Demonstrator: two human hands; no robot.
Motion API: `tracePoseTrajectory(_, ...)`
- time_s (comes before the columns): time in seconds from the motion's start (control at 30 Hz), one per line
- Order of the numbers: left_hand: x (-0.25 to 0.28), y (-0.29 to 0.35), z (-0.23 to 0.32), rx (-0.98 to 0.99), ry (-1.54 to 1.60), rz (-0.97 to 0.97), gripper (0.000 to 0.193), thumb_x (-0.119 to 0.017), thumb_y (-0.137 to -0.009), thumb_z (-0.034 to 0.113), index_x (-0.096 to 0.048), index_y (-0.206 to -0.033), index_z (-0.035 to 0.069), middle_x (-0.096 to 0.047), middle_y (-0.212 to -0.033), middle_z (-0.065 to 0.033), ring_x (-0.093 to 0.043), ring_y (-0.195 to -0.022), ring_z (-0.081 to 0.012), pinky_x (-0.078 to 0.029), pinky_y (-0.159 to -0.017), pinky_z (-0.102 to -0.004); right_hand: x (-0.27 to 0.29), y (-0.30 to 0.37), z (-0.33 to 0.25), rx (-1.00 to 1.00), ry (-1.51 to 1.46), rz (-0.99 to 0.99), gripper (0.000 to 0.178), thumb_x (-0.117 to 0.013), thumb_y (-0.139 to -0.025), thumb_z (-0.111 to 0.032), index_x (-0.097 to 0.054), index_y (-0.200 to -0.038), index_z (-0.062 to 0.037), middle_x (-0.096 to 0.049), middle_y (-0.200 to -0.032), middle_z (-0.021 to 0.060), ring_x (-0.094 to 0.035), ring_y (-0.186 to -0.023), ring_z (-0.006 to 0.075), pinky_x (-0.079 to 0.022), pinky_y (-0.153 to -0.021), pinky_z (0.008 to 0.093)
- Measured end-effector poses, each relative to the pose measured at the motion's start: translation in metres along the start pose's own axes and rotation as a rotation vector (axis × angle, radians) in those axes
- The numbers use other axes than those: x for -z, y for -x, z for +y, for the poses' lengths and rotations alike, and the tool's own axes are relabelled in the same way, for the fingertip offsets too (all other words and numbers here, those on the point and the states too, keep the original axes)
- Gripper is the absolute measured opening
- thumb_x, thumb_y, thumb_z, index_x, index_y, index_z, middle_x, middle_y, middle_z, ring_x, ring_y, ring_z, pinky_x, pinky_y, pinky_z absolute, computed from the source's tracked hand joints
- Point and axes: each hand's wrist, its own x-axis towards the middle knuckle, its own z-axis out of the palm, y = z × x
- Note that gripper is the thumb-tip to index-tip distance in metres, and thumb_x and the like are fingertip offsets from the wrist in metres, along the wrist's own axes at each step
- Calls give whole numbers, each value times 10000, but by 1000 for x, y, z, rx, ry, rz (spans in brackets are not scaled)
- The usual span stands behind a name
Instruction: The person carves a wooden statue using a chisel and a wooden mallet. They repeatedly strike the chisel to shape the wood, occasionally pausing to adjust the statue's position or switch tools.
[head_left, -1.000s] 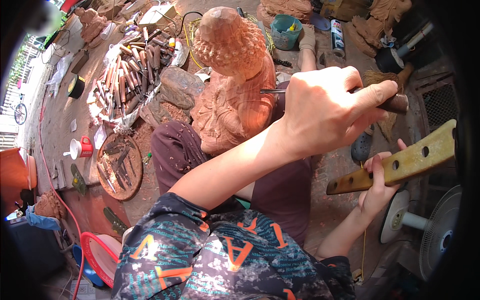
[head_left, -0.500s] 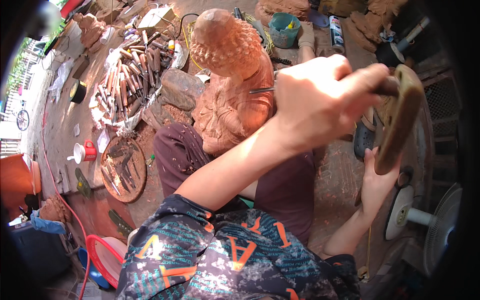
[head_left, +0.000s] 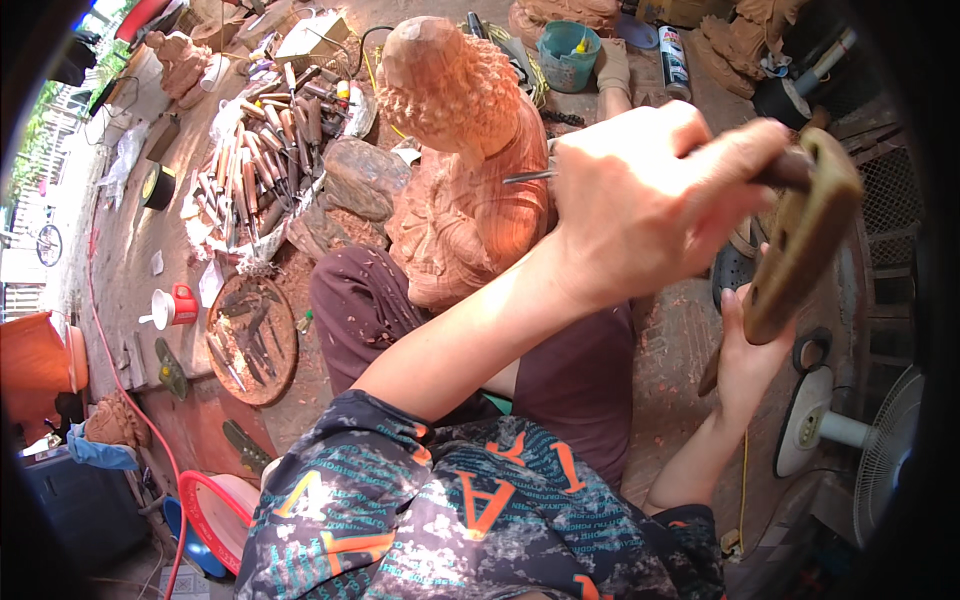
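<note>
A reddish wooden statue (head_left: 450,110) with a round top and knobbly curls stands in front of my lap, its robed body touching my knee. My left hand (head_left: 640,205) is wrapped around a chisel (head_left: 528,178), whose thin steel shaft points left at the statue's side. Its handle end comes out beyond my fingers on the right. My right hand (head_left: 755,350) grips a worn olive-brown wooden mallet (head_left: 805,240), whose upper end is at the chisel's butt. Most of the chisel's handle is hidden by my left hand.
Many chisels (head_left: 265,150) lie heaped to the left, above a round board (head_left: 252,340) with more blades. A red mug (head_left: 173,305) lies beside it. At the right stands a white fan (head_left: 880,440). Farther off are a teal bucket (head_left: 568,58) and a spray can (head_left: 674,65).
The mallet and my right hand have shifted slightly at the chisel's butt. My left hand has barely moved, and the whole view has moved a little.
</note>
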Motion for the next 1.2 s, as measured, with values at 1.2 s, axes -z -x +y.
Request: tracePoseTrajectory(1.2,0,6,1,-64,-136,-506,366,-767,-735,280,-679,-1068,157,-537,-654,-34,-573,-564,-217,-454,-502,-332,-4,56,69,-413,-439,-26,546,-683,-839,0,-466,-1341,-1,-563,-971,25,-504,-742,72,-443,-666,210)
